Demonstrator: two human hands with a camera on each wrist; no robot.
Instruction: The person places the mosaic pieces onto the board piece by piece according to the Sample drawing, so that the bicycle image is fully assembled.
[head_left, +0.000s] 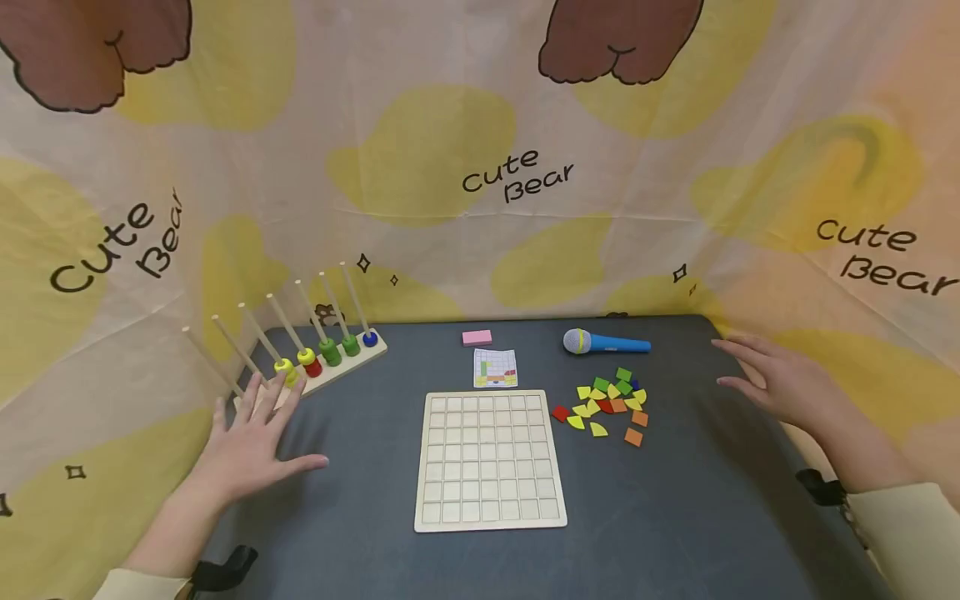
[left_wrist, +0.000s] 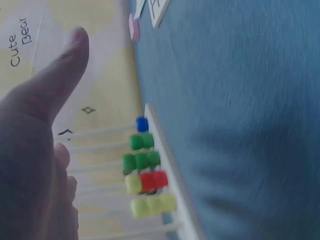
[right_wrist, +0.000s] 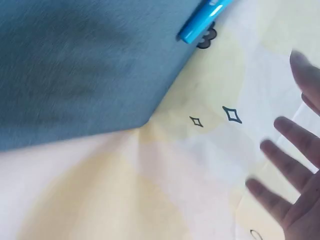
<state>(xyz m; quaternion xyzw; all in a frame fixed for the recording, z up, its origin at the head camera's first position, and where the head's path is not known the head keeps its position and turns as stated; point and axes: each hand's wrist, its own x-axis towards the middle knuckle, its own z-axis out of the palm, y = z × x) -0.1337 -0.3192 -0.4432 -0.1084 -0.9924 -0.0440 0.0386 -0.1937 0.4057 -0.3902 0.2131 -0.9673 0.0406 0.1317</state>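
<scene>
My left hand (head_left: 247, 450) is raised over the table's left side with fingers spread, holding nothing. Nearest to it is a wooden bead stacker (head_left: 347, 360) with several upright pegs; some carry yellow, red, green and blue beads (left_wrist: 142, 160). My right hand (head_left: 783, 383) hovers by the table's right edge, fingers extended and nothing in them. In the right wrist view, its spread fingers (right_wrist: 285, 160) appear against the patterned cloth. The closest item on that side is a blue toy microphone (head_left: 618, 344), lying apart from the hand.
A wooden grid board (head_left: 490, 460) lies mid-table. Behind it are a small printed card (head_left: 495, 368) and a pink block (head_left: 477, 338). Several loose colored tiles (head_left: 597, 430) are scattered to the board's right. Patterned cloth (head_left: 420, 158) surrounds the dark table (head_left: 337, 492).
</scene>
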